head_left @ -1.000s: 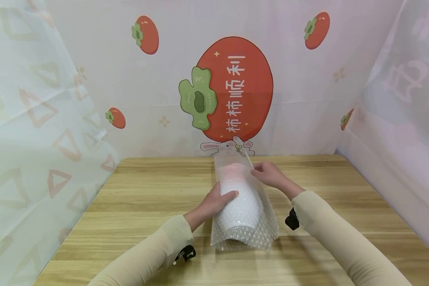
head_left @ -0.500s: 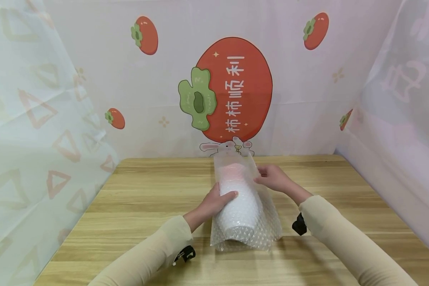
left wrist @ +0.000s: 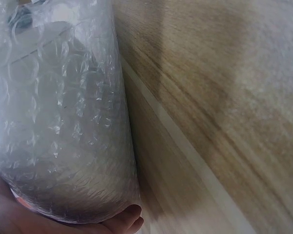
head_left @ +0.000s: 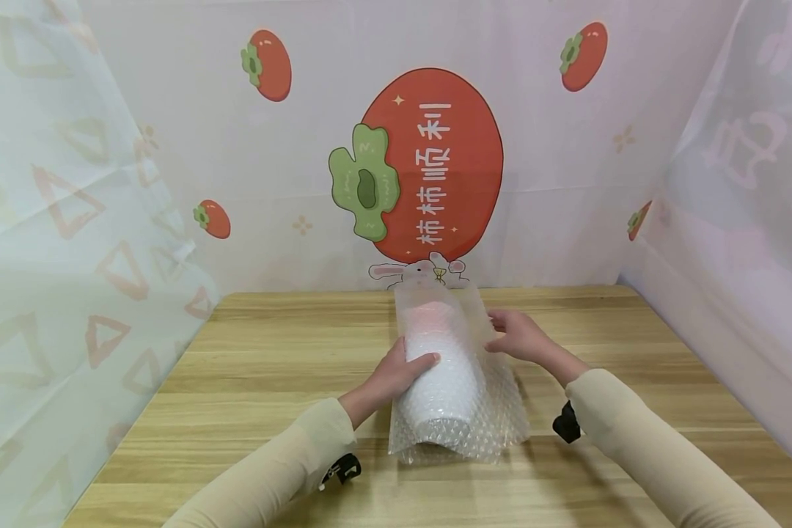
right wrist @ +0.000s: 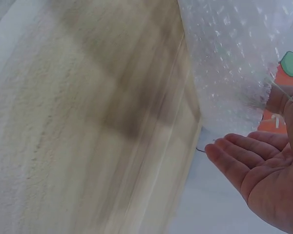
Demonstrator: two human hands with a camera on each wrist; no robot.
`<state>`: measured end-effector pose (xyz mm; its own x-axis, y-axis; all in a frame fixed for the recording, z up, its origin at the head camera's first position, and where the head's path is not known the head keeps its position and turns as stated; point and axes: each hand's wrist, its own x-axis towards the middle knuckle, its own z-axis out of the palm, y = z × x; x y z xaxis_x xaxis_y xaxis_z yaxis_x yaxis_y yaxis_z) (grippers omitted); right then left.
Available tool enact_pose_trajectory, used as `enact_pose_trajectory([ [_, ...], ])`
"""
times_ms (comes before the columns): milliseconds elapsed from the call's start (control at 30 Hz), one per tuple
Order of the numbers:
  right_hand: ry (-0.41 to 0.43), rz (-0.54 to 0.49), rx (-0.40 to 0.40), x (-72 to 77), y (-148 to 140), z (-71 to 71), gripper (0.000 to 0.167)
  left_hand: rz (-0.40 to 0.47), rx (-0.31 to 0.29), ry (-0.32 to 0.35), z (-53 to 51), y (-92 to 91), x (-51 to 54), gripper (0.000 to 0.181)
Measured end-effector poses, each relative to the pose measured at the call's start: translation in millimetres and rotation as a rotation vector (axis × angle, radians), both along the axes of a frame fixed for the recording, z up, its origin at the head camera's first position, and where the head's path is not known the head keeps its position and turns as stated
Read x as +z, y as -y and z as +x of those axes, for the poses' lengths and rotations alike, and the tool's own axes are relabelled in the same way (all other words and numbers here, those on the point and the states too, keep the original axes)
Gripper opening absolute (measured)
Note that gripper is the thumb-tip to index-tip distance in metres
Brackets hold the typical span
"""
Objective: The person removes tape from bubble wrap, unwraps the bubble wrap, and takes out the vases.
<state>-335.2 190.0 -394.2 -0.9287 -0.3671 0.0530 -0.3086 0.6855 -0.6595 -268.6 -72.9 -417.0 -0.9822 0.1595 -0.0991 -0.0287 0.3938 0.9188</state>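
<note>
In the head view, a white rounded object point(head_left: 441, 370) with a pinkish far end lies on the table inside bubble wrap point(head_left: 505, 412). Its exact kind is blurred by the wrap. My left hand point(head_left: 394, 372) grips it from the left, thumb on top; in the left wrist view, the fingers point(left wrist: 122, 220) curl round the wrapped side. My right hand point(head_left: 524, 339) is at the right edge of the loose flap. In the right wrist view, its fingers point(right wrist: 239, 153) extend beneath the flap's edge, with the thumb beside the bubble wrap point(right wrist: 232, 58); firm contact is unclear.
A wooden table point(head_left: 290, 345) lies under everything. Behind it hangs a white cloth point(head_left: 541, 205) printed with persimmons and a rabbit, with cloth sides at left and right. Black wrist devices point(head_left: 345, 467) are worn at both cuffs.
My right hand has moved right and slightly nearer, its earlier pinch on the wrap's edge loosening. The flap has spread out to the right. The left hand stays in place.
</note>
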Motion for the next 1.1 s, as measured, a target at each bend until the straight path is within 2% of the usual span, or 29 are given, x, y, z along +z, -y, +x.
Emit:
enact_pose_trajectory([
  [267, 0.031, 0.030, -0.004, -3.0, -7, 5.1, 0.084, 0.011, -0.008, -0.008, 0.1, -0.1, 0.1, 0.095],
  [500, 0.046, 0.042, -0.008, -8.4, -13, 7.6, 0.090, 0.033, -0.017, -0.012, -0.8, -0.5, -0.3, 0.085],
  [767, 0.090, 0.085, -0.051, -13.4, -18, 12.1, 0.090, 0.018, -0.015, -0.017, -1.3, -0.2, -0.9, 0.083],
  [1100, 0.038, 0.153, -0.045, -19.9, -21, 17.2, 0.089, 0.001, -0.012, -0.012, -0.7, -0.1, -0.3, 0.087],
])
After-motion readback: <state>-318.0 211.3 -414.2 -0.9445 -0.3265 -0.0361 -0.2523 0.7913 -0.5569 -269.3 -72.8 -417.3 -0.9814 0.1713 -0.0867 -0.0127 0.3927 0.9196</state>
